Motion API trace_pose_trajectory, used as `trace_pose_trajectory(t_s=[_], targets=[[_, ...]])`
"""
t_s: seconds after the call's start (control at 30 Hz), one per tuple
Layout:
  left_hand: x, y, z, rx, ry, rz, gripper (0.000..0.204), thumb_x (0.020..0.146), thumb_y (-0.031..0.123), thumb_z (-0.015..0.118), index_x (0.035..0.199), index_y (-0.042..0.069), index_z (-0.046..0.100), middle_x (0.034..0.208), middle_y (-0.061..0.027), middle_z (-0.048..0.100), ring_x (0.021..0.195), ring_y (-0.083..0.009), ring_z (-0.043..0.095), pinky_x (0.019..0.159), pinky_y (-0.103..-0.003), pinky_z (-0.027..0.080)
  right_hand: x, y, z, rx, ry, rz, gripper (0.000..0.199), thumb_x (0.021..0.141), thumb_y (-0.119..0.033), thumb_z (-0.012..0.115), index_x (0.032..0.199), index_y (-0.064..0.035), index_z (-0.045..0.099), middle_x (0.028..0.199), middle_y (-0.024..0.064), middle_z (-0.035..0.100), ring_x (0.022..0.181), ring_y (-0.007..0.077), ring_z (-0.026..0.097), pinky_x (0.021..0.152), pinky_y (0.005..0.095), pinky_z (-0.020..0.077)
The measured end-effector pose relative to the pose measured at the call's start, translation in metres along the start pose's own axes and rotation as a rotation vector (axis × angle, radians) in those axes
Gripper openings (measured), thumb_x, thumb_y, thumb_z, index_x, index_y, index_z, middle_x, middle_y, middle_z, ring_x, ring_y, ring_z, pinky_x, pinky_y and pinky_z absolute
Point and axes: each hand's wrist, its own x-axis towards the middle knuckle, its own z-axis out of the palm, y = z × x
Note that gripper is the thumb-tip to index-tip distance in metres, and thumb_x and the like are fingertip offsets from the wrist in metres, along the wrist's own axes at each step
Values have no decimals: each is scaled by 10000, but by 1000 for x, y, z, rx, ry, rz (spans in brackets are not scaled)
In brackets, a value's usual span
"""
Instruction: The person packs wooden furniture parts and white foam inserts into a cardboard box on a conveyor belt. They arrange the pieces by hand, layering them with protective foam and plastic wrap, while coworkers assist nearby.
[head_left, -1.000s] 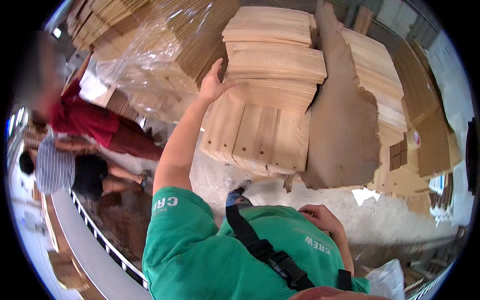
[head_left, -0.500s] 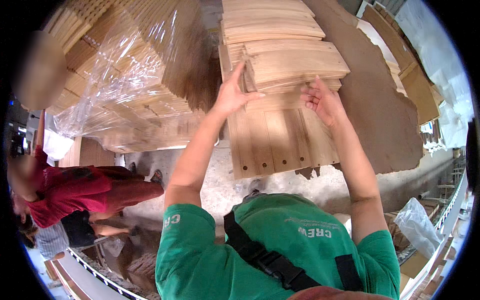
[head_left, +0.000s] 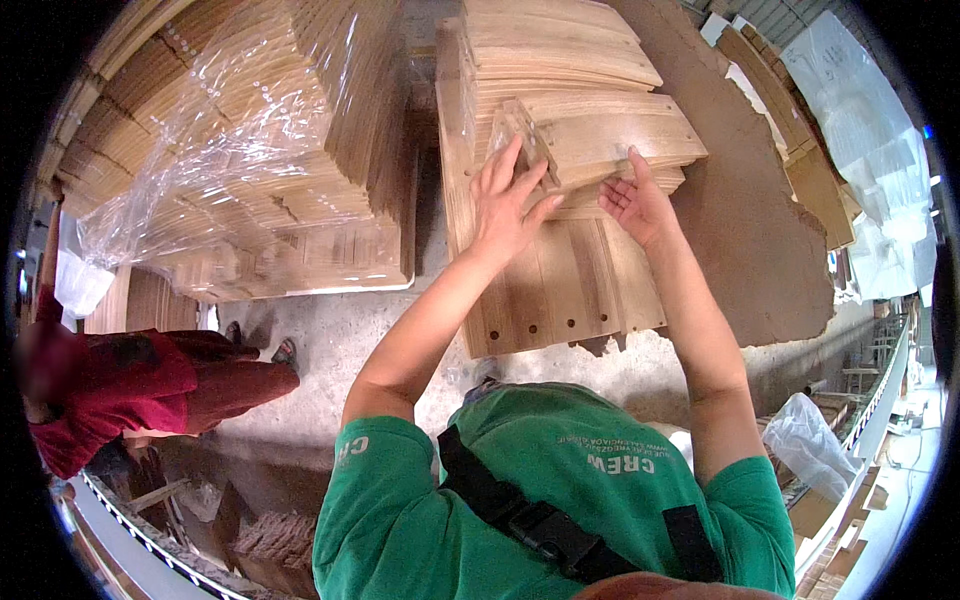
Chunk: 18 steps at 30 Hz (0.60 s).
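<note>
A stack of pale wooden boards [head_left: 620,125] with drilled holes lies before me. My left hand [head_left: 508,205] is at the stack's left end, fingers spread, its fingertips against the board ends. My right hand [head_left: 640,205] is by the stack's near edge, palm turned up and fingers loosely curled. Its thumb overlaps the top board's edge; whether it presses there I cannot tell. Beneath and nearer to me, more wooden panels [head_left: 560,285] lie flat, with a row of dark holes along their near end.
Another board stack [head_left: 555,40] lies beyond. At left stands a tall pile of boards in clear plastic film [head_left: 250,180]. A brown sheet [head_left: 750,230] spreads to the right. A person in dark red [head_left: 130,385] stands at left. Crumpled plastic [head_left: 805,445] lies at lower right.
My left hand has moved right and slightly nearer along the board ends. The stack's left end sits more slanted. My right hand stays by the near edge. The view has shifted a little.
</note>
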Motion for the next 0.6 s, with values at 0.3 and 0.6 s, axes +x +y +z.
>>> trace_pose_trajectory(t_s=[0.3, 0.6], targets=[[6, -14, -18, -890, 309, -713, 336, 901, 220, 593, 1149, -5, 572, 1144, -115, 590, 1037, -221, 562, 862, -375, 484, -26, 8, 11, 211, -5, -22, 427, 826, -318, 653, 1157, -79, 529, 1086, 90, 561, 995, 214, 544, 833, 383, 500], [35, 13, -48, -971, -179, -1127, 797, 862, 616, 495, 1285, -56, 419, 1112, -138, 525, 1041, -243, 503, 937, -356, 415, -42, 24, -33, 273, -88, -151, 494, 732, -173, 725, 1168, -21, 548, 1022, 97, 632, 896, 219, 614, 752, 341, 523]])
